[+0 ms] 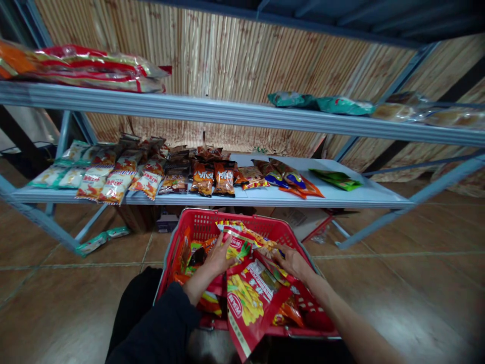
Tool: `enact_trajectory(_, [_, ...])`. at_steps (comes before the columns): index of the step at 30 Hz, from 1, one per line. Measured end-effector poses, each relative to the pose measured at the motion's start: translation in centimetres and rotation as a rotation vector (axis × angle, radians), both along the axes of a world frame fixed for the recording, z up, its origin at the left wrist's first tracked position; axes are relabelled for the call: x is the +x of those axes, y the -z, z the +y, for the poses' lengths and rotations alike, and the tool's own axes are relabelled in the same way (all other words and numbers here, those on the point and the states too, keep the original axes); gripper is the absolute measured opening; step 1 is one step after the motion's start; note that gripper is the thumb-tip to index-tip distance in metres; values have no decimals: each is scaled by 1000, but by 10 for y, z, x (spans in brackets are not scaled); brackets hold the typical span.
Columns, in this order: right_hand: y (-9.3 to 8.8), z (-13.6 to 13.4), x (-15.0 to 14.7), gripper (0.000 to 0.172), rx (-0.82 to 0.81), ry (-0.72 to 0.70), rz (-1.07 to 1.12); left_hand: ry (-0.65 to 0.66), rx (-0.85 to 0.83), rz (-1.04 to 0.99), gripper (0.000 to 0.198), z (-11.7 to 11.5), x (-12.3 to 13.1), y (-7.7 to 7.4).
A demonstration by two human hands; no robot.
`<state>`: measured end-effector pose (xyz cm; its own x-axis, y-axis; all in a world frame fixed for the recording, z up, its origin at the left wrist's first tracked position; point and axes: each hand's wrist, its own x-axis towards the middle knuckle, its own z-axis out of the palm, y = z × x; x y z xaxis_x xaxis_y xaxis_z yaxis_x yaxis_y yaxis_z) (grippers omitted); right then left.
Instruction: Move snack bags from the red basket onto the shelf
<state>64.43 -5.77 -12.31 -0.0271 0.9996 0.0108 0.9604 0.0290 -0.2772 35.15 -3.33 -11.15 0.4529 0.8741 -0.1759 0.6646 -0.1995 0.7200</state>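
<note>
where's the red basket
In the head view, the red basket is at lower centre, in front of the lower shelf, with the left hand and right hand over it.

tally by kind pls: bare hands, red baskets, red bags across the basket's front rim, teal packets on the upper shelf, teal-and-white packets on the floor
Bare left hand and bare right hand: 2
Red perforated plastic basket: 1
Red fries-printed plastic bag: 1
Shiny teal plastic packets: 2
Teal-and-white plastic packets: 2
Total: 8
</note>
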Motion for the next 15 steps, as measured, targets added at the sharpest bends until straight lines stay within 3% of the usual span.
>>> enact_trajectory(7, [-12,10,22,47,11,17,-50,-57,-18,-16,82,-4,48,9])
enact_trajectory(15, [-19,8,18,42,-21,22,-111,-10,-40,22,82,4,47,-2])
